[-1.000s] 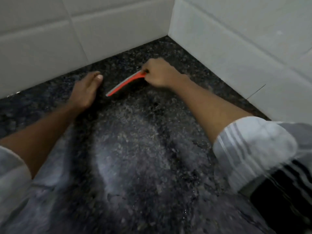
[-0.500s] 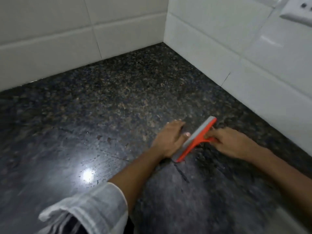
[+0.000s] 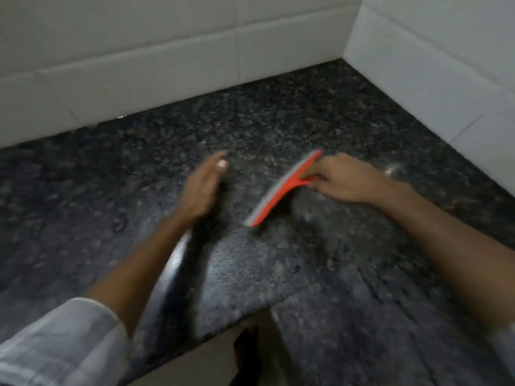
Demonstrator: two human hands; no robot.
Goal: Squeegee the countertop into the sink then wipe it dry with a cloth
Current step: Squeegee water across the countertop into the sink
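An orange squeegee [image 3: 281,190] with a grey rubber blade rests its edge on the dark speckled granite countertop [image 3: 139,168]. My right hand [image 3: 341,178] is closed around its handle, to the right of the blade. My left hand [image 3: 204,186] lies flat with fingers together on the counter, a hand's width left of the blade, holding nothing. The frame is blurred by motion. No sink and no cloth are in view.
White tiled walls [image 3: 167,51] meet in a corner at the back right [image 3: 345,54] of the counter. The counter's front edge [image 3: 223,327] runs across the bottom, with a pale cabinet face and a dark gap below it.
The squeegee has been drawn from the back corner toward the front of the counter. My left hand, which touched the blade half a second ago, now sits apart to its left.
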